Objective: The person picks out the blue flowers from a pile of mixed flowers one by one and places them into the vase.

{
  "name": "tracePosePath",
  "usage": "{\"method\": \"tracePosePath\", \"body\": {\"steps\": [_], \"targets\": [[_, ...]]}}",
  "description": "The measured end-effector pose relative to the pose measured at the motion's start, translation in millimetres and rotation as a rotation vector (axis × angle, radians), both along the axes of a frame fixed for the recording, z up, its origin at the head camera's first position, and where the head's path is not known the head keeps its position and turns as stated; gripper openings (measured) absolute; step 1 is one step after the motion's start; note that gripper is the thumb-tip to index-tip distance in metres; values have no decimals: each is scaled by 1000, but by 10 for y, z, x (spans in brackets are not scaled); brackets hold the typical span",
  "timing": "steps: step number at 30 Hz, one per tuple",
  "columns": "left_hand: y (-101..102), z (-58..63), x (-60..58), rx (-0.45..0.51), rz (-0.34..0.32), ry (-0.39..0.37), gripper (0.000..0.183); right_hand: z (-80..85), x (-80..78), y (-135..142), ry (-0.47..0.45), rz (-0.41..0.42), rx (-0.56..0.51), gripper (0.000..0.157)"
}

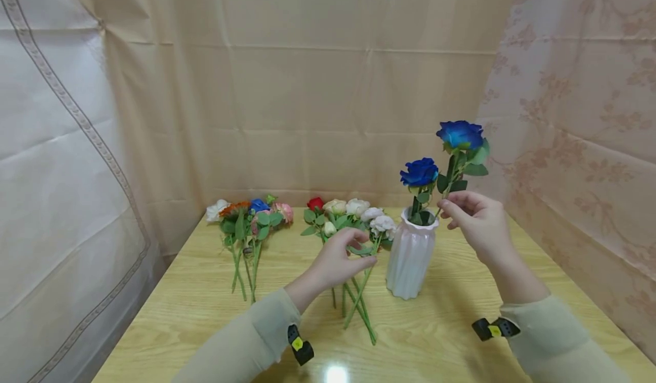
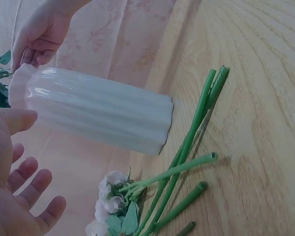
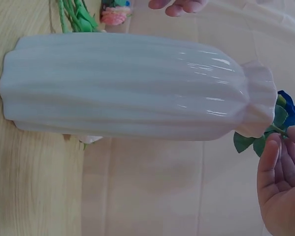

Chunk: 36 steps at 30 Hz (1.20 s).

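Observation:
My right hand pinches the stem of a blue rose beside the vase's rim; the stem slants down toward the mouth, and its lower end is hidden. A second blue rose stands in the white ribbed vase, lower and to the left. In the right wrist view, the thumb and fingers meet at the stem beside the ruffled rim. My left hand hovers left of the vase, above a bunch of flowers, its fingers loosely bent and holding nothing. The left wrist view shows that palm facing the vase, apart from it.
Below the left hand lie white roses, a red rose and pale blooms, their green stems crossing toward the front. Another mixed bunch lies at the left on the wooden table. Curtains hang behind.

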<state>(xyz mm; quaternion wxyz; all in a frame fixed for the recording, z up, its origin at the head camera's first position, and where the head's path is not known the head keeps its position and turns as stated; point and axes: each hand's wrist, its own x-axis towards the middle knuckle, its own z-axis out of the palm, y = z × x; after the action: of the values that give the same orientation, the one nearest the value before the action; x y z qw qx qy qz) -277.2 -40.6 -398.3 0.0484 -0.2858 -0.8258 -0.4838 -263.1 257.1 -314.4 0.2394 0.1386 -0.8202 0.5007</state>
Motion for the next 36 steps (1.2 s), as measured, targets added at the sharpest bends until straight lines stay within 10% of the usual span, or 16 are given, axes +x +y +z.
{"method": "tracePosePath", "body": {"steps": [13, 36], "targets": [[-97, 16, -3, -12, 1, 16, 37, -134, 88, 4, 94, -82, 291, 20], [-175, 129, -14, -26, 22, 58, 33, -37, 197, 165, 91, -70, 275, 15]]}}
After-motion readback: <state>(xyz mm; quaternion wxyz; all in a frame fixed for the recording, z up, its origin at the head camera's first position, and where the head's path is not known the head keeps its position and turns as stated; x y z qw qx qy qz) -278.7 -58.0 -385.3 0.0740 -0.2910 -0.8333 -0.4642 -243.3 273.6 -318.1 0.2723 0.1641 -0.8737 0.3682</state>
